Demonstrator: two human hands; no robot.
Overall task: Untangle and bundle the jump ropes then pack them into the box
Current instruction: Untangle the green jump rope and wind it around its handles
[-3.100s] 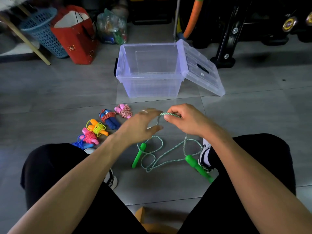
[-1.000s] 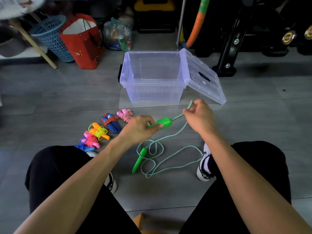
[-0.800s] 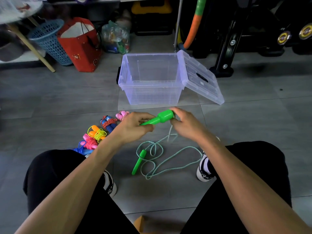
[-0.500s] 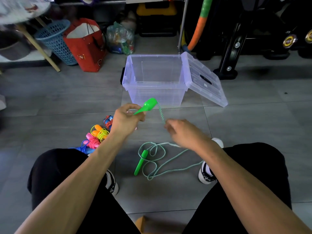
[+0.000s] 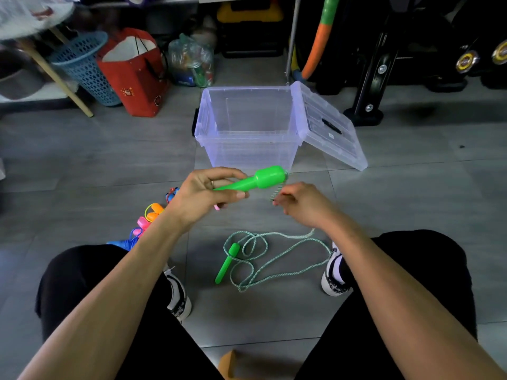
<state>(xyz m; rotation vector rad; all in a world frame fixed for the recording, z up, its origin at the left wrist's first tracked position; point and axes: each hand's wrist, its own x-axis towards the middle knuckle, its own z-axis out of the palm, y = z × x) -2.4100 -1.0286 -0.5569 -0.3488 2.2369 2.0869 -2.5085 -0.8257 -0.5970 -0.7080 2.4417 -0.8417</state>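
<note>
- Two hands work above the floor: the left hand [image 5: 203, 197] grips one green handle [image 5: 256, 180], fingers curled round its thin end.
- Right hand [image 5: 303, 205] pinches the green cord [image 5: 275, 192] just below that handle.
- Second handle [image 5: 227, 261] lies among cord loops on the tiles, near the open clear box [image 5: 247, 149].

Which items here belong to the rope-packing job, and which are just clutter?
Job: green handle in left hand; cord pinched by right hand; second handle; bundled ropes; box; lid.

Clutter: blue basket; red bag; plastic bag.
</note>
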